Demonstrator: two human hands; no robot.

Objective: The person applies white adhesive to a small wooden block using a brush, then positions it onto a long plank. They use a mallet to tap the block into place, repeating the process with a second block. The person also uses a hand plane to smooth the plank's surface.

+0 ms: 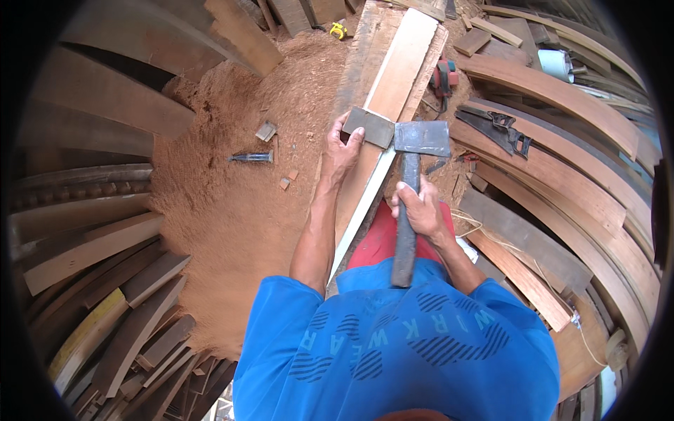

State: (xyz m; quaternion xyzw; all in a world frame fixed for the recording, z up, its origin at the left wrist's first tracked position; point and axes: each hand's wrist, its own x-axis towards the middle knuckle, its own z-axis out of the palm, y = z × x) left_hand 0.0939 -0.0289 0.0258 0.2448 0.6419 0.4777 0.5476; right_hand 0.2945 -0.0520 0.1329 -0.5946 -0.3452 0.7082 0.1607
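A long, pale-faced board [404, 67] lies on a rough wooden plank running away from me. My left hand [340, 149] grips a flat, dark rectangular block [371, 128] across the board, thumb on top and fingers at its left end. My right hand [419, 205] is closed around the dark handle of a hatchet [423, 138] with a broad grey head. The head's left end sits right beside the block's right end; whether they touch I cannot tell. The handle's lower end points back toward my blue shirt.
Sawdust [232, 281] covers the ground at left, with a chisel-like tool [253, 157] and small wood scraps on it. A handsaw [497, 130] lies on stacked planks [554, 189] at right. A red-and-black power tool [444, 78] and yellow tape measure [338, 30] are farther off.
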